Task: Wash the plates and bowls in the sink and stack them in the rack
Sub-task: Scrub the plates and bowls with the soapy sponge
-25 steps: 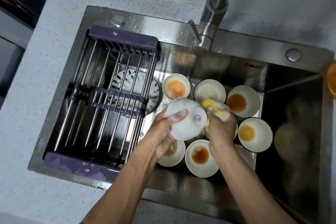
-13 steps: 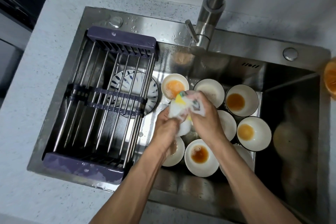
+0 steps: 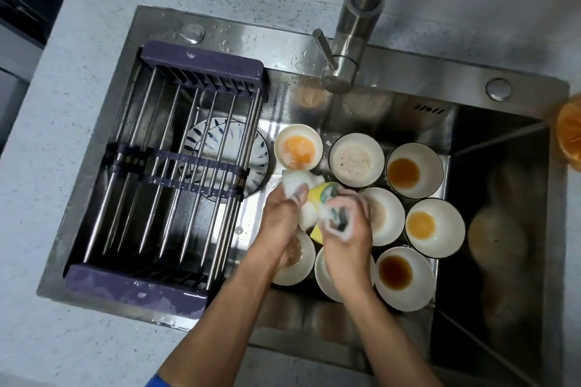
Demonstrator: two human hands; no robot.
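Soft overhead light, glare on wet steel, hands motion-blurred, edges warped.

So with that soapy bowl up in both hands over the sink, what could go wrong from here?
1. The soapy bowl, held by the left hand while the right hand scrubs with the sponge, could slip and chip the dirty bowls right below.
2. Suds may drip into those bowls.
3. The patterned plate lies under the rack, so stacking dishes there could make it awkward to reach.
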